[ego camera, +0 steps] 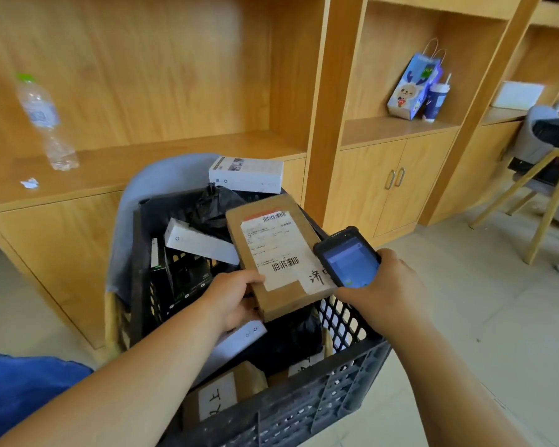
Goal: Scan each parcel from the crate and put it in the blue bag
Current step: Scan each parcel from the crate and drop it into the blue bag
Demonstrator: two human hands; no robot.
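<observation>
Scan step, mid-task. Left hand holds a flat brown parcel above the crate, label side up and tilted toward the camera, presumably so the barcode faces the scanner. Grip: thumb on the top face near the near-left corner, fingers curled underneath, pinching the box between them. Left forearm comes in from lower left, wrist roughly straight.

Right hand wraps the scanner from the side and below, fingers closed round its body. Screen is lit and faces up. The scanner's far end overlaps the parcel's right edge in this view; can't tell if they touch. Right forearm enters from lower right, wrist bent inward toward the label.

Crate is black and latticed and seems to sit on a grey chair. More parcels inside: a long white box, a black plastic-wrapped one, and brown boxes with handwritten stickers. Plenty left to do, by my read.

Blue bag is at lower left, well apart from the held parcel, just beside the left arm. Water bottle stands on the counter behind.
</observation>
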